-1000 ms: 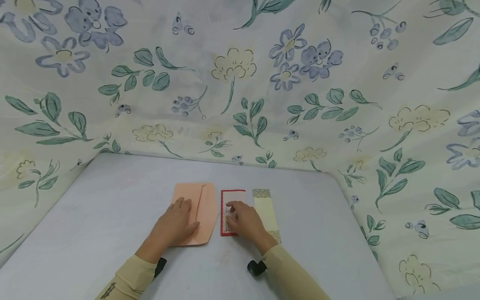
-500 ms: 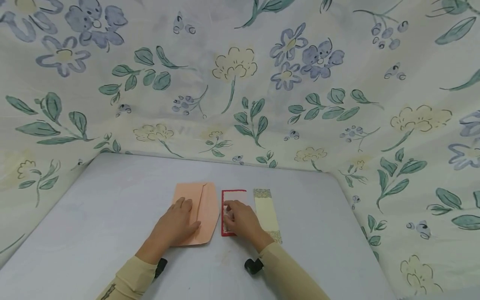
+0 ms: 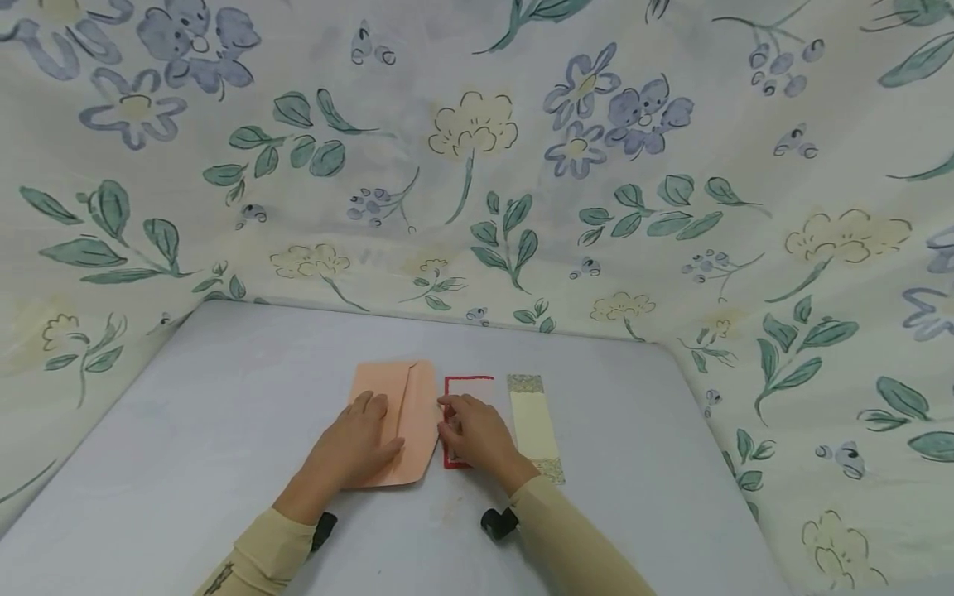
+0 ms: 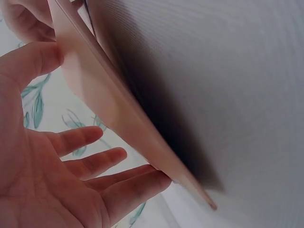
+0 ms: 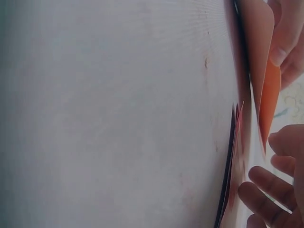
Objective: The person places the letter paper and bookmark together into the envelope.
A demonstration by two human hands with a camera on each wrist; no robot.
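Observation:
A peach envelope (image 3: 416,414) lies on the table, its pointed flap edge toward the right. My left hand (image 3: 354,443) rests on it, fingertips and thumb touching the paper, as the left wrist view also shows. My right hand (image 3: 480,439) is over a red-bordered card (image 3: 471,379), covering much of it. The right fingertips reach the envelope's right edge. In the right wrist view, the right thumb (image 5: 285,138) is close to the tip of the raised flap (image 5: 271,107); whether they touch I cannot tell. Those fingers are bent loosely and apart.
A cream strip with glittery gold ends (image 3: 532,422) lies right of the red-bordered card. The white table (image 3: 246,372) meets a floral cloth (image 3: 477,190) at its back and sides. Black wrist cameras (image 3: 499,523) sit under the wrists.
My right hand has slid a little left over the red-bordered card, up to the envelope's edge. My left hand stays on the envelope. The head view has shifted slightly.

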